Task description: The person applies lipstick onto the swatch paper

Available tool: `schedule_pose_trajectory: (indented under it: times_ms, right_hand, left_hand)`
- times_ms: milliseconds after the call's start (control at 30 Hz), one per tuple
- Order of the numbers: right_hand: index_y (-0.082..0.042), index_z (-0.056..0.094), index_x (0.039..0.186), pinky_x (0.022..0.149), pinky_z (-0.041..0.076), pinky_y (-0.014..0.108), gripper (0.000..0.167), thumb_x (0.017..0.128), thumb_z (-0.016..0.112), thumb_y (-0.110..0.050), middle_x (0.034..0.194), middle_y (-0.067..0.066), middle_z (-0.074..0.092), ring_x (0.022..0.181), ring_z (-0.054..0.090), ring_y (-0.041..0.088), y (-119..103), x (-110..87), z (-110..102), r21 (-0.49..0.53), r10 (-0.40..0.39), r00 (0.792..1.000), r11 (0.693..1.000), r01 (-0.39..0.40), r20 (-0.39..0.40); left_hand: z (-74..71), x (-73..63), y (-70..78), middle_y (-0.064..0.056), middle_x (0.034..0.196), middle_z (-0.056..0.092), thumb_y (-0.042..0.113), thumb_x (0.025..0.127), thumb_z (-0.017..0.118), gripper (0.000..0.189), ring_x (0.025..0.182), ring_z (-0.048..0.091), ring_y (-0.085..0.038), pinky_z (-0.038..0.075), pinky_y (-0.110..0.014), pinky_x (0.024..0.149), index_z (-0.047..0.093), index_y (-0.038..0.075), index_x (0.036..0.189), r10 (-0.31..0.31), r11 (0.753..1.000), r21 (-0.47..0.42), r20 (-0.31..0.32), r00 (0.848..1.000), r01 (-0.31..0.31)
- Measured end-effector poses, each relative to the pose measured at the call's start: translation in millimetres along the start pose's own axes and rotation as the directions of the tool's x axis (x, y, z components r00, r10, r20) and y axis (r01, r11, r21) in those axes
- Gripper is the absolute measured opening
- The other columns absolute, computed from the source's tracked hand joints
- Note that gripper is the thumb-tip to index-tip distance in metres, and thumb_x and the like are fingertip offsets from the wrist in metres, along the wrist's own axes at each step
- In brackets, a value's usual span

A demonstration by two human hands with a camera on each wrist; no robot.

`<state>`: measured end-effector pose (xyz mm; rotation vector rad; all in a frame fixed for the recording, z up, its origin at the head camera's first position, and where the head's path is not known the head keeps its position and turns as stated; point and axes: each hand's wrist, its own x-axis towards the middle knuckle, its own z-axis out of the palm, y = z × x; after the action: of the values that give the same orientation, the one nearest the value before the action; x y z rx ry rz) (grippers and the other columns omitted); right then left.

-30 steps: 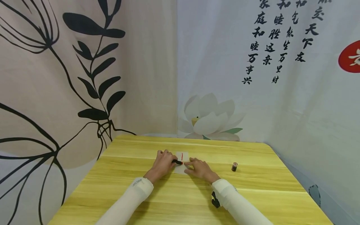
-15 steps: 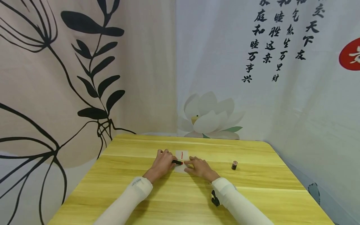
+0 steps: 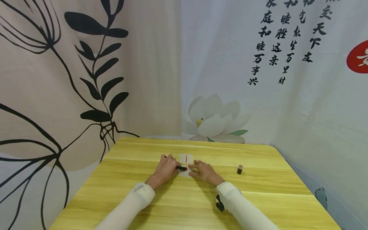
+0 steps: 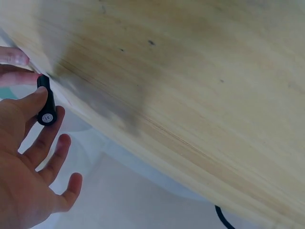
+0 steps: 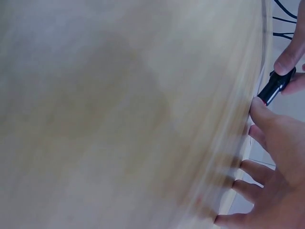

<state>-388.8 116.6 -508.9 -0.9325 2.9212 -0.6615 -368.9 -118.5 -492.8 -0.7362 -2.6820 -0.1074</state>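
My left hand (image 3: 165, 167) pinches a black lipstick (image 3: 181, 168) between thumb and fingers, its red tip pointing right over a small white paper (image 3: 182, 157). Its round base label faces the camera in the left wrist view, where the left hand's other fingers are spread. A short red stroke (image 3: 186, 158) marks the paper's far half. The tip appears to meet the nearer half, but contact is too small to tell. My right hand (image 3: 205, 172) rests with its fingertips at the paper's right edge, close to the tip; in the right wrist view its fingers are spread and relaxed.
A small dark cylinder with a pinkish top (image 3: 240, 169), perhaps the cap, stands on the wooden table (image 3: 258, 204) to the right. A black object (image 3: 220, 203) lies partly hidden beside the right sleeve. Printed curtains (image 3: 155, 70) hang behind the table.
The lipstick tip has shifted slightly toward the person on the paper, with the left hand moving along. My right hand has stayed in place.
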Motion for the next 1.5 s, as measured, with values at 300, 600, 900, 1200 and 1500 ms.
schedule_pose_trajectory:
  times_ms: [300,600,900,1200,1500]
  right_hand:
    - [-0.011,0.066,0.141,0.104,0.031,0.081,0.045,0.103,0.068,-0.034,0.154,0.028,0.046,0.142,0.042,0.052,0.3,-2.2,1.9,0.012,-0.009,1.000,1.000,0.009,0.003]
    - [-0.010,0.067,0.140,0.104,0.031,0.080,0.043,0.104,0.067,-0.032,0.154,0.028,0.047,0.142,0.043,0.052,0.2,-1.9,1.7,0.006,-0.012,1.000,1.000,0.012,-0.005]
    - [-0.010,0.068,0.139,0.104,0.032,0.080,0.043,0.102,0.068,-0.033,0.153,0.027,0.048,0.141,0.044,0.052,0.0,-1.7,1.6,0.005,-0.008,1.000,1.000,0.008,-0.012]
    - [-0.010,0.067,0.139,0.102,0.035,0.079,0.042,0.103,0.068,-0.030,0.152,0.029,0.049,0.139,0.045,0.052,0.9,-1.6,2.3,-0.017,-0.034,0.999,0.999,0.034,-0.015]
    - [-0.012,0.067,0.141,0.104,0.034,0.078,0.043,0.104,0.067,-0.033,0.154,0.027,0.047,0.141,0.044,0.050,0.0,1.3,0.3,-0.014,-0.017,1.000,1.000,0.017,-0.006]
  left_hand:
    - [-1.4,-5.0,3.3,0.005,0.095,0.075,0.025,0.090,0.084,0.012,0.094,0.061,-0.022,0.042,-0.057,0.100,0.084,0.021,0.101,0.003,1.000,0.015,0.012,1.000,-0.003]
    - [0.4,-8.0,3.0,0.005,0.091,0.075,0.027,0.090,0.084,0.007,0.093,0.061,-0.021,0.042,-0.055,0.098,0.083,0.023,0.096,0.017,0.999,0.047,-0.011,1.000,-0.016]
    - [-3.4,-13.6,7.9,0.005,0.091,0.075,0.028,0.089,0.085,0.009,0.092,0.059,-0.019,0.042,-0.055,0.098,0.083,0.023,0.097,0.037,0.998,0.057,-0.006,0.999,-0.036]
    - [-4.0,-18.9,11.1,0.005,0.092,0.076,0.027,0.087,0.086,0.009,0.092,0.060,-0.018,0.043,-0.056,0.098,0.084,0.024,0.096,0.045,0.998,0.054,-0.028,0.999,-0.044]
    - [-6.0,-23.0,14.2,0.007,0.093,0.075,0.033,0.089,0.084,0.012,0.094,0.060,-0.018,0.044,-0.054,0.098,0.084,0.027,0.099,0.031,0.993,0.112,-0.013,0.999,-0.030]
